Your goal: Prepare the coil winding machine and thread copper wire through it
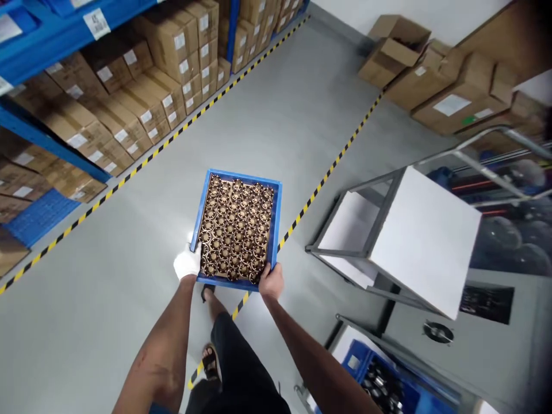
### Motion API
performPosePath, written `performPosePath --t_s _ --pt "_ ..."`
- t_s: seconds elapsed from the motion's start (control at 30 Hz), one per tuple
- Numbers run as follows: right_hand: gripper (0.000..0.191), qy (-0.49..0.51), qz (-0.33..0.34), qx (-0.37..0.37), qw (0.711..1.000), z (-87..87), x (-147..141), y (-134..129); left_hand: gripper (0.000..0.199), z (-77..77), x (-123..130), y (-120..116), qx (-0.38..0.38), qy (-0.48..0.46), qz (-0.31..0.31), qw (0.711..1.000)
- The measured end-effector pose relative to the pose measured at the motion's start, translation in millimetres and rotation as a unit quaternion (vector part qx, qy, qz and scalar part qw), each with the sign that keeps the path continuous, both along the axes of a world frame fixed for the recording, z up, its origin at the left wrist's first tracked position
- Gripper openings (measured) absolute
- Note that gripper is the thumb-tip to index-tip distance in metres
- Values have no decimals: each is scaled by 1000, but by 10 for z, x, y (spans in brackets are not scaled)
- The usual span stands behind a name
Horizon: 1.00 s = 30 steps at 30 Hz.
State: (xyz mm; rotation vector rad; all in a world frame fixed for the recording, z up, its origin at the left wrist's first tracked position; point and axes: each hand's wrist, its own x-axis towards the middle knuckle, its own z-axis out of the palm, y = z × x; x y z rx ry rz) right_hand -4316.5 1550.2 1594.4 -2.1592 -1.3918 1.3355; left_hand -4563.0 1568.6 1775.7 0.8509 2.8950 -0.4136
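Note:
A shallow blue tray is held in front of me above the floor. Rows of round, shiny metal parts with open centres cover its bottom. My left hand, in a white glove, grips the tray's near left edge, with the thumb over the rim. My bare right hand grips the near right corner, its thumb over the rim too. The fingers under the tray are hidden.
Blue shelving with stacked cardboard boxes stands at left. Yellow-black tape crosses the grey floor. To the right are a white-topped metal cart, open cartons and a blue bin of metal parts.

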Motion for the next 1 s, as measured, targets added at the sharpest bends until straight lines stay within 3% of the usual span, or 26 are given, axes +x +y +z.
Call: performPosePath --t_s 0.37,0.6,0.87,1.0 --pt "30 -19 -102 -51 993 -221 -660 1904 51 -385 -752 2603 -42 -50 -68 996" --pt "29 -50 -166 -101 980 -490 -952 3142 46 -852 -996 4301 -102 -53 -210 971" --pt "23 -50 -258 -175 949 -642 -1248 4791 48 -1335 -1028 6479 -116 -102 -282 947" --pt "27 -47 -318 -207 924 -828 -1359 5540 50 -1617 -914 7536 -137 -120 -309 933"
